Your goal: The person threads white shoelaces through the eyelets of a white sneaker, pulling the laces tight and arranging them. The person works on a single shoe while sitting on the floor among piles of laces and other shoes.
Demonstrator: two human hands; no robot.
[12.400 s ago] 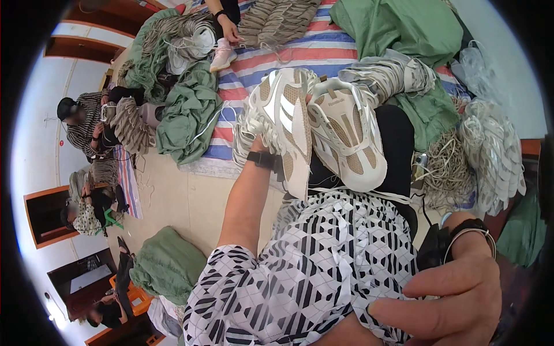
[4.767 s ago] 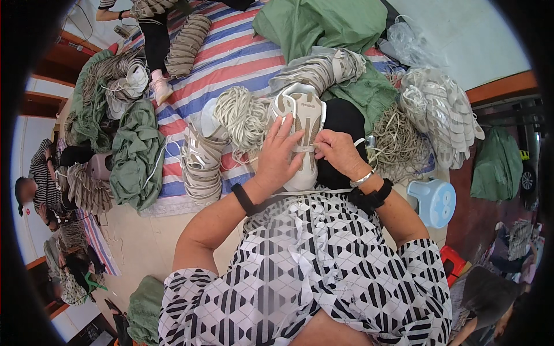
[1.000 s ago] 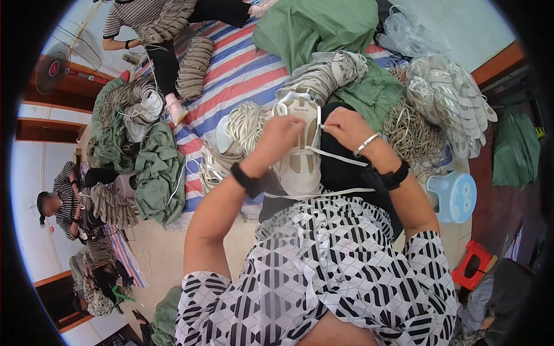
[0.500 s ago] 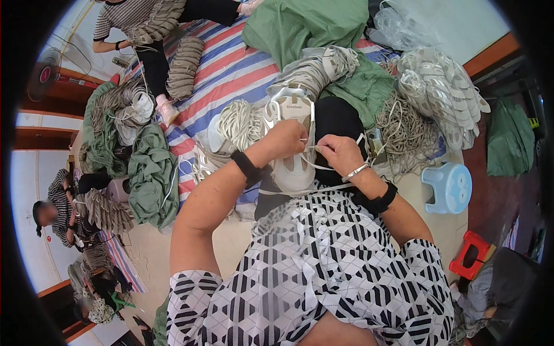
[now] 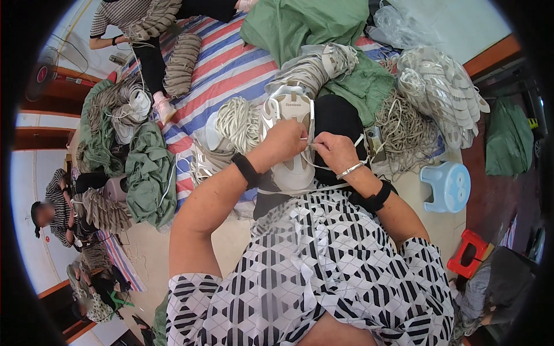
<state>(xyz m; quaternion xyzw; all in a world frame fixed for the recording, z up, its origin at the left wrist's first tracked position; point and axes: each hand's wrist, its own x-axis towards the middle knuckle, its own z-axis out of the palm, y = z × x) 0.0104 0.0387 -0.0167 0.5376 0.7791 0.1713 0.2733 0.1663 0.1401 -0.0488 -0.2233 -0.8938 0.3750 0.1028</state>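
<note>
A white and beige shoe upper (image 5: 293, 177) lies toe toward me on my dark-covered lap. My left hand (image 5: 285, 140) rests over its middle, finger and thumb pinched on a pale shoelace (image 5: 321, 167). Just to the right, my right hand (image 5: 337, 153) pinches the same lace close to the left fingertips, at the upper's right edge. The exact hold between the fingertips is small and partly covered by the fingers. Beyond the upper, a row of nested shoe uppers (image 5: 309, 72) stretches away. A bundle of white laces (image 5: 238, 124) sits to the left.
Tangled beige laces (image 5: 398, 130) and stacked uppers (image 5: 441, 86) lie to the right, near a blue stool (image 5: 452, 187) and a red stool (image 5: 468, 254). Green cloth (image 5: 306, 26) covers part of the striped sheet (image 5: 231, 72). Co-workers sit at the far left and left.
My right hand has shifted slightly left and up, closer to my left fingertips. The left hand stays at the upper, and the view has shifted a little.
</note>
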